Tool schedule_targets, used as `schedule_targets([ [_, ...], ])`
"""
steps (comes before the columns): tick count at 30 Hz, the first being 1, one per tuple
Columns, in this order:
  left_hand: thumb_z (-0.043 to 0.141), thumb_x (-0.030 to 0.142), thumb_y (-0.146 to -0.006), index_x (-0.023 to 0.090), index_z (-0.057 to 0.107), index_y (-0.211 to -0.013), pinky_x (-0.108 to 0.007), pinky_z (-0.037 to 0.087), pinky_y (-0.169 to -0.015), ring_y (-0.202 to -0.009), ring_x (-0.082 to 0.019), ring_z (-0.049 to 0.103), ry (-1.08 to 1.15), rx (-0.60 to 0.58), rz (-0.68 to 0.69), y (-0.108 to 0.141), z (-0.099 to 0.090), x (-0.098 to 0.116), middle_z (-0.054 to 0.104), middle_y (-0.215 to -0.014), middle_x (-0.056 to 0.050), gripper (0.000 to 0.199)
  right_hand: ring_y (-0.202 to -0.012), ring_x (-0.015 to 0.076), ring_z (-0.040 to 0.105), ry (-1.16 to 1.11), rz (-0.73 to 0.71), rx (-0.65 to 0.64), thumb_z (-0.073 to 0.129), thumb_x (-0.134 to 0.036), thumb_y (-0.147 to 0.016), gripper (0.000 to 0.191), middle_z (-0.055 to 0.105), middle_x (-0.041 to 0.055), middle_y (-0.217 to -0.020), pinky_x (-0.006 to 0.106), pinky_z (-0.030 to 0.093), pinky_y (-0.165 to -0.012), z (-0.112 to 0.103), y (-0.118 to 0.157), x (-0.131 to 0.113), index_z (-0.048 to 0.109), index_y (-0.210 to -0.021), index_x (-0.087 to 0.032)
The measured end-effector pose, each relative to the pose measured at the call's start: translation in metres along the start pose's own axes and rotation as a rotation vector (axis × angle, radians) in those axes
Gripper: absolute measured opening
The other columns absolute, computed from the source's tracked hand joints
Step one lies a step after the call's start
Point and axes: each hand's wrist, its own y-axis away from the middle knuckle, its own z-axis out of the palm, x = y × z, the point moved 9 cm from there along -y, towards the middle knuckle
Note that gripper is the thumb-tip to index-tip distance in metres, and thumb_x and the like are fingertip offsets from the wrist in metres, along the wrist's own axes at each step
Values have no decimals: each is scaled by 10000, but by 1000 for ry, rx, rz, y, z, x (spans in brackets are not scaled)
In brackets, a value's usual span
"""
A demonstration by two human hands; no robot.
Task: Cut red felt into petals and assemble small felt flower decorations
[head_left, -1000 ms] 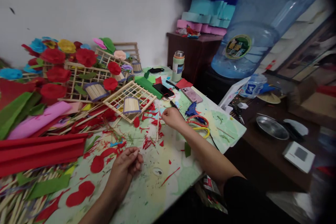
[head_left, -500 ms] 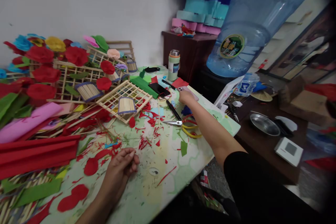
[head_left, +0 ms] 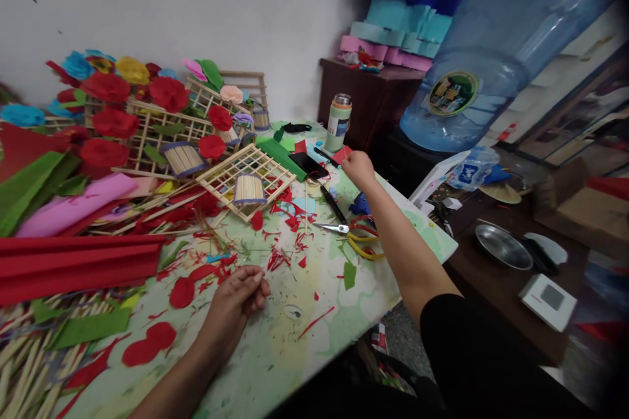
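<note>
My left hand (head_left: pixel 242 294) rests on the patterned tabletop with its fingers curled and the thumb against the index finger; anything between them is too small to make out. Near it lie red paper scraps (head_left: pixel 279 260) and a rounded red paper piece (head_left: pixel 181 292). At the far right of the table, my right hand (head_left: pixel 358 169) is closed beside a red paper square (head_left: pixel 343 154); what is in its fingers is hidden. Below its forearm are scissors (head_left: pixel 364 245) with red and yellow handles, partly covered. A black pen (head_left: pixel 333 205) and a dark phone-like slab (head_left: pixel 308 165) lie to its left.
Small bamboo lattices (head_left: pixel 248 177) and paper flowers (head_left: pixel 114 123) crowd the left. Red folded paper (head_left: pixel 73 268) lies in front. A thermos (head_left: pixel 338 124) stands at the back. A large water bottle (head_left: pixel 472 72) and a side table (head_left: pixel 472 281) are to the right.
The view has swung slightly left. My right hand has closed and risen a little; the pink phone that showed beside it is out of sight. My left hand stays on the table.
</note>
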Motion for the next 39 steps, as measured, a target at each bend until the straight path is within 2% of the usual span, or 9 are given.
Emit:
schedule_targets([
  [7,785,369,-577,147,530,-819,-147,370,-434,-438,-58,472,-3,-7,-9,-2,0,-3,613,-567,11,416,-638,134,530,-537,-180,535,391,-300,-886,221,566,11,-689,245,399,-614,-57,21,-12,552,-824,-162],
  [12,792,375,-570,145,531,-827,-149,377,-442,-441,-57,476,-6,-5,-5,-1,0,-2,615,-567,12,433,-527,98,444,-717,-279,700,418,-348,-897,197,442,-50,-603,233,364,-553,-84,35,-18,482,-797,-191],
  [18,793,383,-563,146,526,-823,-151,374,-439,-442,-59,480,-15,-7,-9,-2,0,-2,618,-566,12,442,-502,85,436,-933,-398,1064,350,-412,-933,218,362,-55,-631,233,344,-536,-171,88,-37,398,-820,-231],
  [22,784,397,-582,141,531,-825,-158,371,-434,-451,-64,488,-55,-9,5,-2,-1,-3,630,-582,2,434,-442,61,368,-1106,-442,949,393,-352,-934,178,321,-73,-585,217,302,-504,-208,107,-51,392,-793,-243],
  [25,772,396,-603,141,533,-822,-165,375,-440,-463,-70,504,-84,-7,40,-2,-1,-2,645,-601,-7,413,-380,48,272,-1384,-388,425,475,-288,-898,227,296,-99,-492,203,247,-433,-173,103,-72,381,-700,-227],
  [29,735,389,-654,136,539,-796,-169,371,-449,-465,-66,509,-96,-12,83,-1,1,-1,659,-626,-18,350,-368,43,278,-1646,-90,-358,607,-307,-783,310,335,-99,-440,188,198,-374,-54,134,-109,356,-628,-212],
  [31,714,367,-682,134,542,-790,-168,363,-452,-467,-61,509,-99,-24,98,-1,3,0,675,-660,-32,309,-369,39,288,-1708,73,-598,622,-283,-735,283,365,-96,-444,179,203,-371,0,161,-122,370,-634,-203],
  [34,689,348,-711,134,542,-781,-166,346,-445,-463,-57,507,-111,-50,112,-1,6,1,689,-693,-47,269,-370,40,309,-1675,159,-696,609,-309,-714,263,411,-88,-455,180,234,-373,50,188,-136,381,-643,-200],
  [39,680,361,-719,137,537,-771,-158,306,-420,-443,-45,477,-138,-59,110,-1,6,1,683,-685,-40,271,-385,66,362,-1379,60,-606,487,-415,-777,245,429,-81,-498,197,327,-387,80,199,-148,369,-690,-219],
])
